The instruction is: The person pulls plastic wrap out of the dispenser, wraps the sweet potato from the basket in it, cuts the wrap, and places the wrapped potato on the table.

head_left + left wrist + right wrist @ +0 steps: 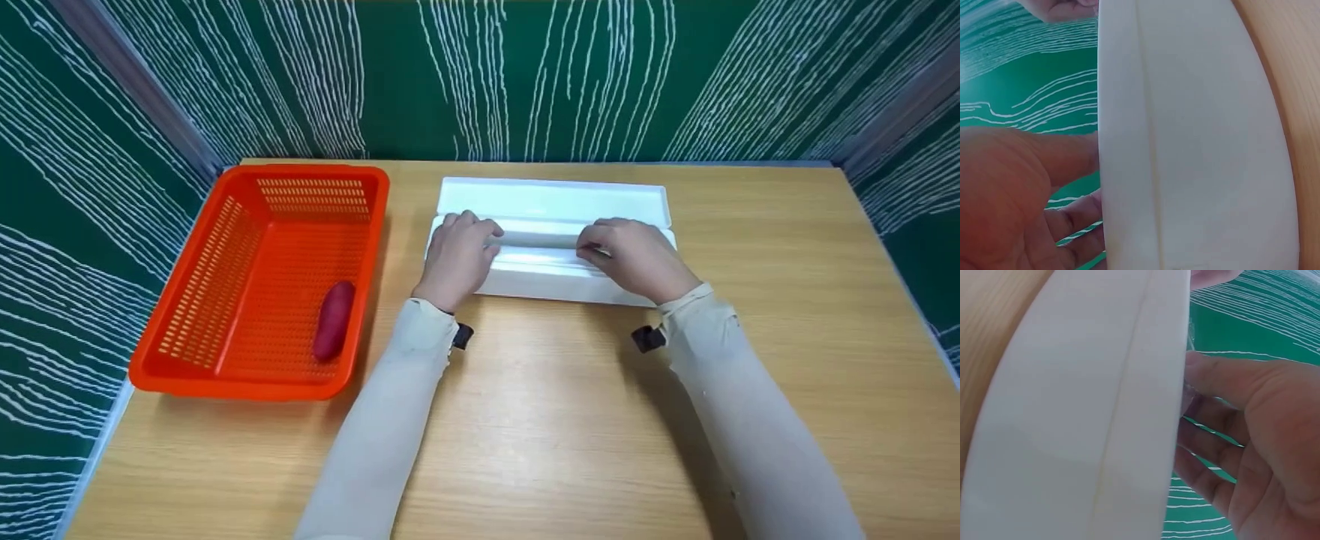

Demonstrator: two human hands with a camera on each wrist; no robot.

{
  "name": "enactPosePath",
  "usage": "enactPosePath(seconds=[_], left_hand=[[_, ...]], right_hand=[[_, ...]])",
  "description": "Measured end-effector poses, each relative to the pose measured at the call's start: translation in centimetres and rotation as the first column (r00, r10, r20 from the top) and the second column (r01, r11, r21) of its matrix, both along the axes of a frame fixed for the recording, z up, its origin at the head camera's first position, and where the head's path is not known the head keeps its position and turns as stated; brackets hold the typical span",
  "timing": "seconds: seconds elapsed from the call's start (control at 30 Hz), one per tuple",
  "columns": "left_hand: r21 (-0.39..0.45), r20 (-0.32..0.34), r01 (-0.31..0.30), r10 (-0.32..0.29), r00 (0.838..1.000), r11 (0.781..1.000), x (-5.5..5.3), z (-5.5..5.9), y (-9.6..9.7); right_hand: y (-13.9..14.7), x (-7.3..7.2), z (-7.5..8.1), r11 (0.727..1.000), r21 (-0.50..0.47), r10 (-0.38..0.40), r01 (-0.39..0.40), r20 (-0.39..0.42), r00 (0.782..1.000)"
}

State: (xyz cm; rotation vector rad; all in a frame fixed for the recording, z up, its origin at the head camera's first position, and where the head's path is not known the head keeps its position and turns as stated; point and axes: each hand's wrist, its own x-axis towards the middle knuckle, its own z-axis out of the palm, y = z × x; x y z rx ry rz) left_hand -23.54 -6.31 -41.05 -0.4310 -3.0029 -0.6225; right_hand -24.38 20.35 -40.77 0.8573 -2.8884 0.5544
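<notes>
A long white box stands on the table with its lid tipped back. A pale roll lies lengthwise inside, looking like cling film. My left hand is over the box's left end, thumb apart from the fingers; in the left wrist view the front wall hides its fingertips. At the right end, my right hand pinches a bit of clear plastic film between thumb and fingers, just behind the front wall.
An orange-red plastic basket sits to the left of the box, with a dark red, elongated sweet-potato-like item inside. Green panels with white lines border the wooden table at the back and sides.
</notes>
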Motion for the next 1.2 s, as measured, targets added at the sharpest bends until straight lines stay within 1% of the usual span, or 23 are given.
enactPosePath(seconds=[0.23,0.4,0.6,0.77,0.93,1.07,1.2], left_hand=[[0.007,0.029,-0.063,0.063,0.998,0.998,-0.1,0.0,-0.6],[0.015,0.066,-0.063,0.062,0.996,0.998,-0.3,0.1,-0.4],[0.013,0.068,-0.081,0.08,0.995,0.997,-0.5,0.3,0.1],[0.022,0.058,-0.081,0.079,0.995,0.996,-0.7,0.3,0.0],[-0.024,0.044,-0.06,0.061,0.997,0.998,-0.9,0.4,0.0],[-0.042,0.056,-0.032,0.034,0.998,0.999,-1.0,0.4,0.2],[-0.018,0.074,-0.025,0.026,0.997,1.0,-0.9,0.2,0.3]], right_hand=[[0.1,0.3,-0.4,0.999,-0.033,-0.016,0.015,-0.023,1.0],[0.1,0.3,-0.4,0.998,-0.061,-0.026,0.024,-0.024,0.999],[0.1,0.4,-0.2,0.996,-0.083,-0.03,0.029,-0.012,0.999],[0.0,0.6,0.2,0.995,-0.103,-0.017,0.015,-0.019,1.0],[-0.1,0.7,0.5,0.992,-0.121,0.019,-0.025,-0.055,0.998],[0.2,0.9,0.6,0.991,-0.131,0.018,-0.026,-0.06,0.998],[0.4,1.0,0.6,0.99,-0.14,0.013,-0.02,-0.049,0.999]])
